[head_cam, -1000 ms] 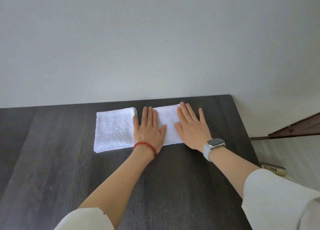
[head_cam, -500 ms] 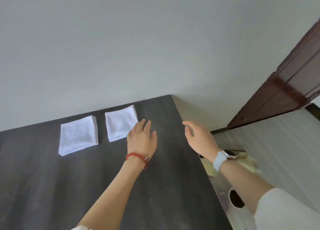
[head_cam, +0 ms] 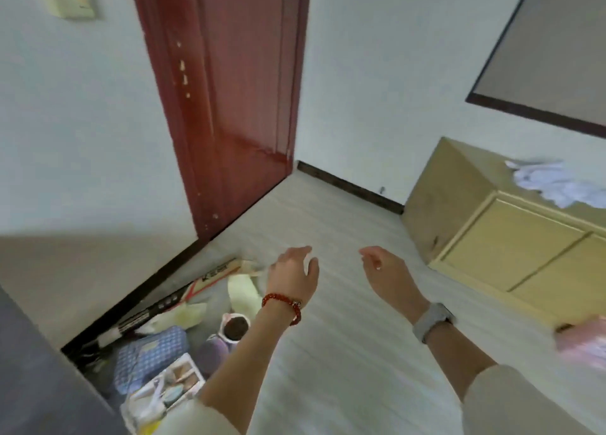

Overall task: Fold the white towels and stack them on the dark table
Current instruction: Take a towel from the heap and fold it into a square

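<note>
— Where are the towels?
— A blurred heap of white towels (head_cam: 554, 183) lies on the yellow cabinet (head_cam: 492, 237), well right of my left hand (head_cam: 293, 275) and right hand (head_cam: 390, 274), both relaxed, holding nothing.
— The table?
— Only a dark corner (head_cam: 29, 369), cut off.

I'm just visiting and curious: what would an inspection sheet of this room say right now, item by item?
Surface: only a corner of the dark table shows at lower left; no towels visible on it.
Job's things: a crumpled pile of white towels lies on top of the yellow cabinet at right, not yet folded.
Clutter: a blue checked bag, a white tray of small items and a pale yellow bag sit on the floor by the wall; something pink at the right edge, too blurred to name.
Hands: left hand and right hand both relaxed, holding nothing, raised over the floor.
Cables: nothing seen.
Surroundings: red door, white walls, pale floor; picture is motion-blurred.
</note>
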A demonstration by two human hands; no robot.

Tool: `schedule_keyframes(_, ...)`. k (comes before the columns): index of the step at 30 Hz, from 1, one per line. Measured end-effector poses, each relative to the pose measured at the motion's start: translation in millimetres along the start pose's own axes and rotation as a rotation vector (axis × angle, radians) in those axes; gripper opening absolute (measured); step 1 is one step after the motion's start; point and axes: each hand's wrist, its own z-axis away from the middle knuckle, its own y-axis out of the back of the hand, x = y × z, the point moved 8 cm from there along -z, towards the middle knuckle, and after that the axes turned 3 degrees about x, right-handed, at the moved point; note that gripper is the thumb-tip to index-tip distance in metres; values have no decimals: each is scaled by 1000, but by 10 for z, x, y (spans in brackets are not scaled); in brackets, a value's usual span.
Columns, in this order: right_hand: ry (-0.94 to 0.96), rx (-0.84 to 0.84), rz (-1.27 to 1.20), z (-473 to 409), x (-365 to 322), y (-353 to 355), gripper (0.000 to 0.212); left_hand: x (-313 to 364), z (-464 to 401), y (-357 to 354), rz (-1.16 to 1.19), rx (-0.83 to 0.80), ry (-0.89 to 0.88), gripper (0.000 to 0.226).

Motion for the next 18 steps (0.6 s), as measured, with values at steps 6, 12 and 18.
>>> schedule_keyframes(6, -351, 223, 31, 477, 1758, 1750, 27, 2045, -129, -1508, -18, -226, -330, 38)
schedule_keyframes(12, -542, 400, 9, 710, 3243, 2996, 25, 3579, -206, -2974, 30, -378, -530, 32)
schedule_keyframes(18, -655, 467, 48, 488, 4497, 4160, 26, 4923, -505, -4381, 82, -496, -643, 31)
